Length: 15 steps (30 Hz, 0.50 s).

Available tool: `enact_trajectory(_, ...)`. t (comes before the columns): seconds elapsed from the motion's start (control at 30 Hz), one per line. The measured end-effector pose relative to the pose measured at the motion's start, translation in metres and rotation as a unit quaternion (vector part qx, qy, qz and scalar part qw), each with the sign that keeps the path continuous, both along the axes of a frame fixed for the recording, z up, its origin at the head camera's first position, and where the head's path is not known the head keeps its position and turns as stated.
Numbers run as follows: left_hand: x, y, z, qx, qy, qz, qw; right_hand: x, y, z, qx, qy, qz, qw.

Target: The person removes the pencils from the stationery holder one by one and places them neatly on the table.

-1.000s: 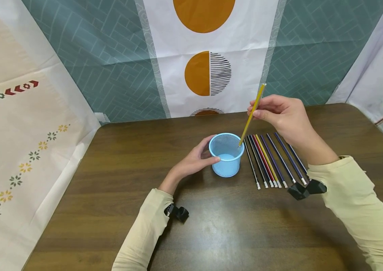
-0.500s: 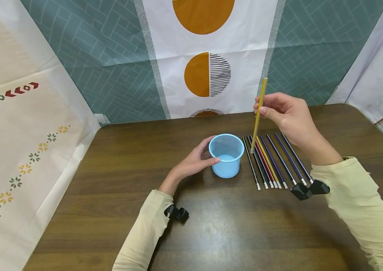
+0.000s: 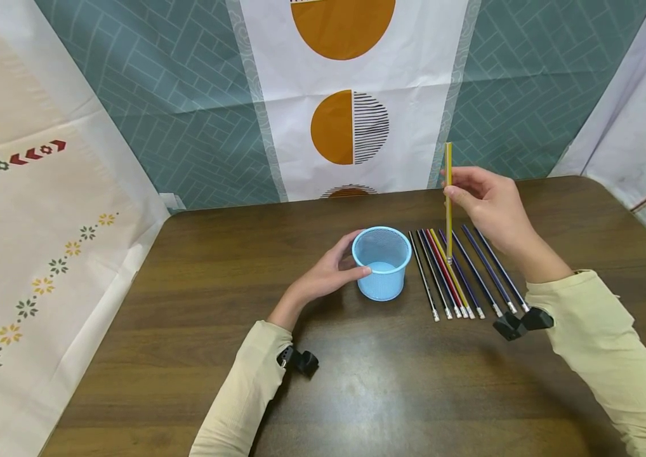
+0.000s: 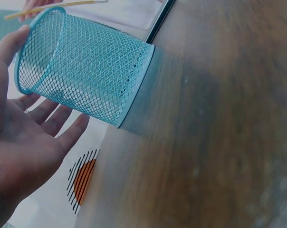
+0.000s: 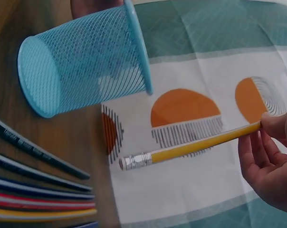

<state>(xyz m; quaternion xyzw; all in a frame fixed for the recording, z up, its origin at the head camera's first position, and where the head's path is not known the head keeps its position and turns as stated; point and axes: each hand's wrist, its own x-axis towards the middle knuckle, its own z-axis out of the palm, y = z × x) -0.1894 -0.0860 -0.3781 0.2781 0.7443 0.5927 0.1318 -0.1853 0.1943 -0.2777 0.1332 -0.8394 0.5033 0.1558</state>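
A light-blue mesh pencil cup stands upright on the table, and no pencil shows inside it. My left hand holds it from the left side, thumb at the rim and fingers around the far side. Between thumb and fingertips, my right hand pinches a yellow pencil near its upper part. The pencil hangs nearly upright with its eraser end down, to the right of the cup and over the row of pencils. In the right wrist view the pencil's metal band and eraser point away from the hand.
Several pencils in dark, red, yellow and blue lie side by side right of the cup, eraser ends toward the near side. The brown wooden table ends at a patterned cloth behind. A pale embroidered cloth hangs at left.
The yellow pencil, held in my right hand, has moved right from over the cup's rim to above the row, turning from slanted to nearly upright. The left hand and cup have stayed put.
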Motion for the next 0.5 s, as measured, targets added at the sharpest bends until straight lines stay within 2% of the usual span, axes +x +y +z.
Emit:
enact_trajectory(0.33, 0.0, 0.0, -0.002, -0.001, -0.001, -0.002, 1.0, -0.01, 0.011, -0.015, 0.007, -0.067, -0.017, 0.9976)
enact_trajectory(0.5, -0.001, 0.0, -0.002, 0.0, 0.0, 0.001, 1.0, -0.013, 0.014, -0.021, 0.018, -0.075, -0.024, 0.9967)
